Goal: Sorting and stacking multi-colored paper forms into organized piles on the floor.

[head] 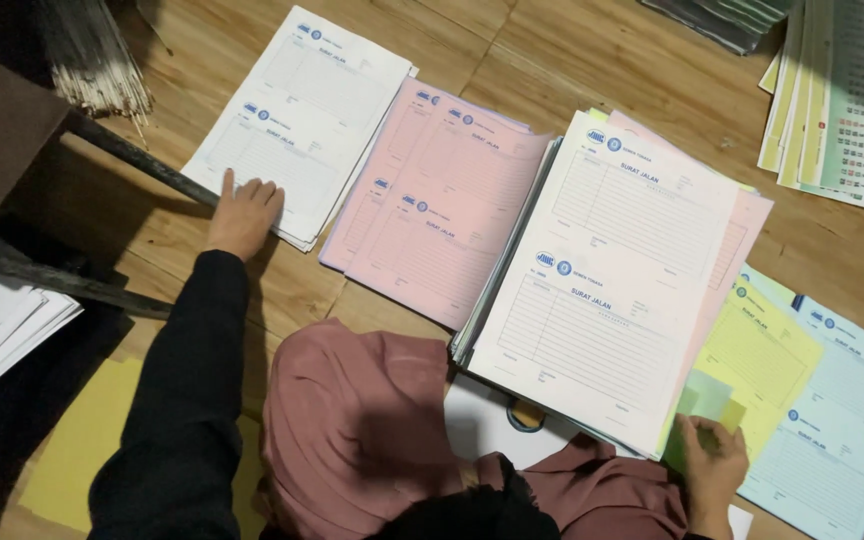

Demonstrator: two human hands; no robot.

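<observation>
On the wooden surface point(652, 70), your left hand point(242, 215) lies with fingers spread on the white stack point(302, 110); your right hand point(712, 465) pinches a green sheet point(697, 400) (collated pile point(602, 280) already thick, stacks remaining).

The calendar sheets point(842, 100) run off the right edge, and the blue forms point(832, 420) off the bottom right corner. A dark stack point(722, 20) is cut by the top edge. The central white stack point(602, 280) hides the pink sheets beneath it.
</observation>
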